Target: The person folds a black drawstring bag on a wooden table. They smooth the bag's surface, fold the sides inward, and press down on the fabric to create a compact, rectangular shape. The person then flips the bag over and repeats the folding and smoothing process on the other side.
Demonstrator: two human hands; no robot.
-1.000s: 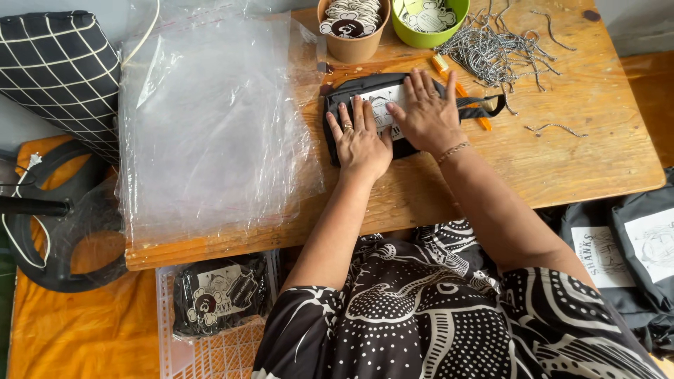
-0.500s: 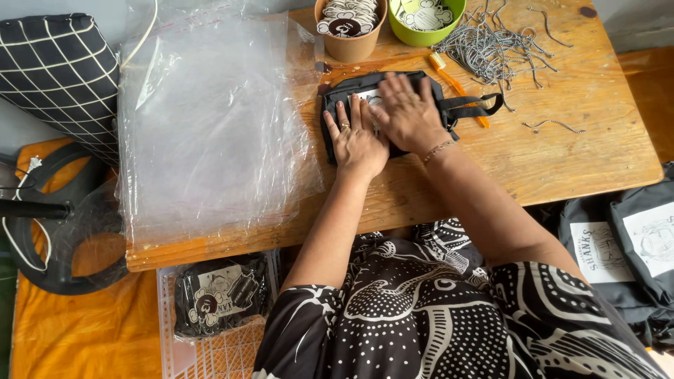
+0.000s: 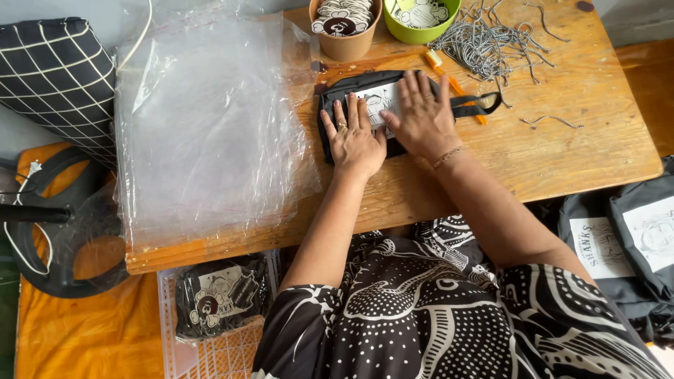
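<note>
Both hands point(image 3: 386, 130) flatten white-labelled black bag point(image 3: 351, 88)

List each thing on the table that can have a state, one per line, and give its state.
Black bag: folded flat, pressed under both hands.
Left hand: flat, fingers spread.
Right hand: flat on the bag's white print.
Plastic sleeves: stacked, empty.
Brown cup: filled with stickers.
Cords: loose pile.

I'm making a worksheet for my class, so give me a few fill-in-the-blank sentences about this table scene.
1. Both hands, left hand and right hand, press flat on a folded ____ bag.
2. The clear plastic sheets lie to the ____ of the bag.
3. The pile of cords lies beside a ____ bowl.

Missing words: black; left; green
</note>
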